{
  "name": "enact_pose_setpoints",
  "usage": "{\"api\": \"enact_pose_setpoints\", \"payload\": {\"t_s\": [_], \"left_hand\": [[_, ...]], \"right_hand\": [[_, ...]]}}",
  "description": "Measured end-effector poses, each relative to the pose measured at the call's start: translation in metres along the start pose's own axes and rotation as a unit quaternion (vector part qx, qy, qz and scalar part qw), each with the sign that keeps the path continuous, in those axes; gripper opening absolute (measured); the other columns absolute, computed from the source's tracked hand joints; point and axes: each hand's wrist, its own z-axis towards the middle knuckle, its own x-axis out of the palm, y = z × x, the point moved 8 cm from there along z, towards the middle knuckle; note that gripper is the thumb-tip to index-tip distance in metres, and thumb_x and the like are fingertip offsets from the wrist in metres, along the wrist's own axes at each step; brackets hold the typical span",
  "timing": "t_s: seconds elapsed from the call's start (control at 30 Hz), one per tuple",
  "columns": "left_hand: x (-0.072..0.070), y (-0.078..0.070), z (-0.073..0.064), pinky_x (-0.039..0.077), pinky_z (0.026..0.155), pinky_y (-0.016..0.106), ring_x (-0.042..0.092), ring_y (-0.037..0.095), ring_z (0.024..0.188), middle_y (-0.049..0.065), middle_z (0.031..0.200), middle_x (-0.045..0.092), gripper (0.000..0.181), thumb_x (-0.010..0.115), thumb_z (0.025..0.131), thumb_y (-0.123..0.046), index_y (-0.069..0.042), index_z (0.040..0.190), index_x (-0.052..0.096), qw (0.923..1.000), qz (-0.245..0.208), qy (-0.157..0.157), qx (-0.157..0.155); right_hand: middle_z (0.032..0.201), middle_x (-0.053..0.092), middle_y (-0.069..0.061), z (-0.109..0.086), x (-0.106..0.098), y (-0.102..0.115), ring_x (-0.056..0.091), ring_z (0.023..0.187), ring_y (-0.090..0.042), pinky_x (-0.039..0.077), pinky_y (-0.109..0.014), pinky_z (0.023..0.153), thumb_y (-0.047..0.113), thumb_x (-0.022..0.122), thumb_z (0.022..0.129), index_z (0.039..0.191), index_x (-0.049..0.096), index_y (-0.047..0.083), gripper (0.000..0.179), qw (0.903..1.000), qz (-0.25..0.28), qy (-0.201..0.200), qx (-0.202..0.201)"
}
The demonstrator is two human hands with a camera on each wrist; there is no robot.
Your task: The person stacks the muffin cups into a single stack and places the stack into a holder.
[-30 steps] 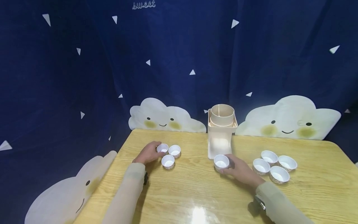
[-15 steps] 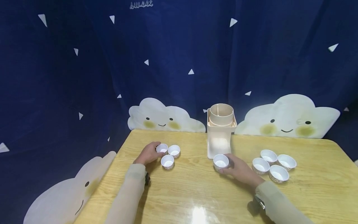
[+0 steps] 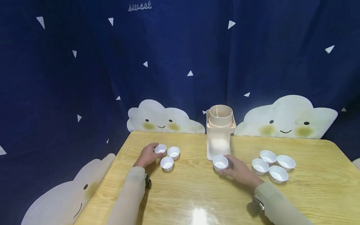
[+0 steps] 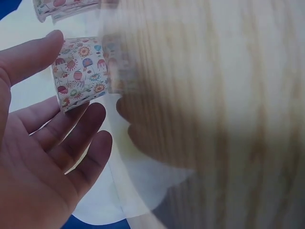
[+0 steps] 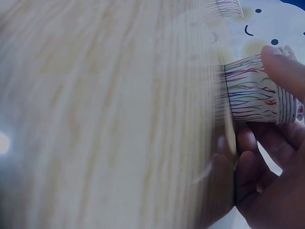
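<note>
In the head view my left hand (image 3: 148, 155) pinches a small white paper baking cup (image 3: 160, 148) at the left of the table. The left wrist view shows flowers and jellyfish-like figures printed on this cup (image 4: 81, 71), between thumb and fingers. Two similar cups (image 3: 173, 152) (image 3: 167, 163) stand right beside it. My right hand (image 3: 239, 171) grips a stack of paper baking cups (image 3: 220, 163) near mid-table. In the right wrist view this stack (image 5: 252, 90) has coloured wavy lines and several nested rims, with the thumb on top and fingers below.
A cream plastic holder (image 3: 218, 142) with a round tube (image 3: 220, 116) stands at the table's back edge, just behind the right hand's stack. Several more baking cups (image 3: 278, 174) sit grouped to the right on the wooden table (image 3: 180, 193). A dark blue curtain (image 3: 168, 47) hangs behind.
The head view has turned slightly, so the scene sits a little further left in it. Both hands keep their hold and the cups stay in place.
</note>
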Motion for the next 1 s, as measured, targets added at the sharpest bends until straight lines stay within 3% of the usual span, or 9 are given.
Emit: {"api": "enact_pose_setpoints", "payload": {"t_s": [0.37, 0.6, 0.9, 1.0], "left_hand": [[-0.007, -0.008, 0.0, 0.051, 0.091, 0.043, 0.063, 0.028, 0.103, 0.02, 0.128, 0.064, 0.062, 0.076, 0.083, -0.027, 0.001, 0.134, 0.055, 0.9996, -0.017, -0.021, 0.004], [-0.011, -0.035, -0.001, 0.05, 0.08, 0.034, 0.061, 0.021, 0.091, 0.013, 0.115, 0.067, 0.051, 0.077, 0.084, -0.026, -0.005, 0.127, 0.06, 0.9982, -0.038, -0.029, 0.036], [-0.019, -0.074, -0.009, 0.046, 0.079, 0.032, 0.057, 0.02, 0.093, 0.003, 0.11, 0.067, 0.042, 0.076, 0.086, -0.026, -0.014, 0.124, 0.062, 0.9946, -0.046, -0.044, 0.082], [-0.022, -0.088, -0.013, 0.046, 0.08, 0.032, 0.057, 0.02, 0.095, 0.001, 0.114, 0.066, 0.047, 0.076, 0.086, -0.027, -0.015, 0.129, 0.06, 0.9935, -0.042, -0.046, 0.095]], "right_hand": [[0.118, 0.068, -0.007, -0.001, -0.002, 0.003, 0.061, 0.112, -0.028, 0.046, -0.052, 0.099, 0.038, 0.08, 0.081, 0.133, 0.056, 0.009, 0.065, 1.0, 0.004, -0.003, -0.008], [0.12, 0.068, -0.008, -0.001, 0.001, -0.004, 0.061, 0.115, -0.029, 0.045, -0.056, 0.101, 0.042, 0.079, 0.08, 0.135, 0.055, 0.009, 0.068, 1.0, -0.003, -0.003, 0.008], [0.118, 0.068, -0.006, -0.001, 0.0, 0.0, 0.061, 0.11, -0.024, 0.047, -0.053, 0.097, 0.039, 0.08, 0.079, 0.134, 0.055, 0.009, 0.067, 0.9999, 0.006, 0.004, 0.008], [0.116, 0.068, -0.006, -0.002, 0.0, 0.002, 0.061, 0.107, -0.022, 0.048, -0.049, 0.095, 0.038, 0.081, 0.08, 0.134, 0.055, 0.008, 0.067, 0.9999, 0.013, 0.003, 0.005]]}}
